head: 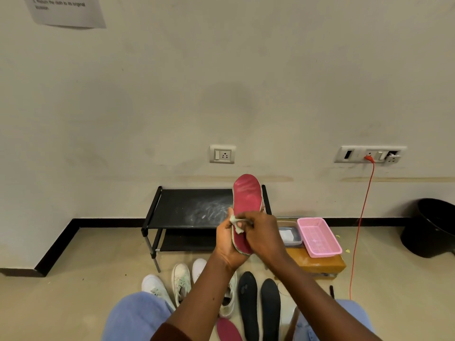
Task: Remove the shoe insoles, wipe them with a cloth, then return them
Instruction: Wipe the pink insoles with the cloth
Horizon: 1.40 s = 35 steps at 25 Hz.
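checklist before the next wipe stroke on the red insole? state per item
1. Grip: left hand holds the red insole by its lower end, upright: ok.
2. Wiping tool: right hand pinches the cloth against the insole's face: ok.
3. Upper face of the insole uncovered for the stroke: ok.
4. Whether the second red insole is already wiped: cannot tell.
5. Both black insoles out of the shoes: ok.
6. Are the white shoes close by for the return: ok.
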Motion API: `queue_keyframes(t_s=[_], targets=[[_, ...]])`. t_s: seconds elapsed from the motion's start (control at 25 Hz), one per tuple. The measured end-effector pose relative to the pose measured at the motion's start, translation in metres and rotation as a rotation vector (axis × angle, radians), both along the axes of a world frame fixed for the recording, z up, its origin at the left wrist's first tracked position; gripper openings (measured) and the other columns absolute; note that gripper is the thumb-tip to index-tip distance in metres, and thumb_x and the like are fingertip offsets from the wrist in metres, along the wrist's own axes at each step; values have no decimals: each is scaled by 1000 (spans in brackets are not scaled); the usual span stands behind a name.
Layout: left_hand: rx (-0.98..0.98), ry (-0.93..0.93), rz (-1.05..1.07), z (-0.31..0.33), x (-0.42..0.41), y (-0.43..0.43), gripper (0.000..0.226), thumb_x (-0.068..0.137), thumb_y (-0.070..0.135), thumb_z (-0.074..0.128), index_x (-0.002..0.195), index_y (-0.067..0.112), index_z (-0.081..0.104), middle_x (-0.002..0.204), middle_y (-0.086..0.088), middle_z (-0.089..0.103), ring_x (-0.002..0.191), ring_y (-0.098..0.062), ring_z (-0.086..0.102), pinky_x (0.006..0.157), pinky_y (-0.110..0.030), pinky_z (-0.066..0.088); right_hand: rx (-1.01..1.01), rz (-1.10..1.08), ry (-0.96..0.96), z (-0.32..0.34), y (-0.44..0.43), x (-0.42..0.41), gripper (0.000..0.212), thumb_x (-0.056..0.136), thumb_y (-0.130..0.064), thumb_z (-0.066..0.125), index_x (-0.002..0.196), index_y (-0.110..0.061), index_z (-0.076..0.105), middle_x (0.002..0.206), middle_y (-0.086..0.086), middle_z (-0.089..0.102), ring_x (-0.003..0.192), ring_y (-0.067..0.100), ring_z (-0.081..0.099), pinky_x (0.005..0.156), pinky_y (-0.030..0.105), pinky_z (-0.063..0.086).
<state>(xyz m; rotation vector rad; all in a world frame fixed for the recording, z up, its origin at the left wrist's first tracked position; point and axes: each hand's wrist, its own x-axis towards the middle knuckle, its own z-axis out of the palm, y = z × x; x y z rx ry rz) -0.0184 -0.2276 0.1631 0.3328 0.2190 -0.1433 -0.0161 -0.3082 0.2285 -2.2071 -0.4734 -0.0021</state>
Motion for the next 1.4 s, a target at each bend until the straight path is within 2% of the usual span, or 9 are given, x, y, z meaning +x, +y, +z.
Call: queue_keyframes(t_s=[0.12,0.2,0.32,0.44,0.6,0.76,0.92,1.12,1.4], targets=[[-67,-31,-46,-3,1,3,79,83,56,56,139,4,42,114,-19,60,100,-30,64,83,-40,56,-149,166,-193,-11,-1,-11,26,92,-2,47,110,-4,66,114,7,63,109,18,55,102,24,37],[-103,-15,-45,-5,2,6,77,85,59,46,139,4,42,110,-18,62,93,-28,67,78,-38,58,-182,269,-285,-13,-7,-15,23,80,6,55,93,-4,72,95,10,68,91,21,64,88,26,49],[-67,32,-20,-8,2,6,75,90,59,36,139,3,41,107,-17,63,89,-26,67,78,-33,56,-189,421,-364,-27,-23,-11,20,62,-2,64,73,-13,75,74,2,67,66,15,66,66,24,56],[-30,56,-22,-8,1,4,76,93,61,31,141,3,39,103,-18,63,85,-27,68,75,-35,57,-324,530,-312,-19,-32,-1,22,75,3,62,85,-11,75,87,6,68,81,20,65,80,34,55],[-62,28,-59,-12,1,-1,76,90,59,41,145,7,32,110,-15,56,101,-28,59,87,-40,54,-270,373,-293,-4,-19,3,24,89,0,51,106,-2,68,106,13,63,99,22,58,97,33,43],[-62,18,-58,-12,1,5,78,88,61,40,144,7,35,107,-15,59,90,-27,65,79,-35,57,-111,322,-298,-12,-13,-13,20,80,7,55,91,5,71,91,17,67,85,19,65,80,0,43],[-57,15,-21,-10,1,12,75,89,61,35,142,7,39,109,-15,62,90,-26,65,79,-33,55,-192,469,-389,-29,-28,-7,16,65,-5,64,71,-15,75,77,3,66,66,15,66,63,24,56],[-51,17,-14,-12,-3,7,74,92,59,30,140,4,41,111,-20,63,93,-30,67,80,-39,56,-148,392,-342,-31,-35,0,16,65,-3,64,72,-11,75,72,5,66,62,16,65,59,26,57],[-4,-8,11,-6,0,2,72,92,57,27,125,0,56,123,-15,61,105,-28,64,92,-40,50,-148,-7,-154,-36,-16,-2,27,93,-15,52,118,-12,63,116,9,59,104,22,58,93,31,49]])
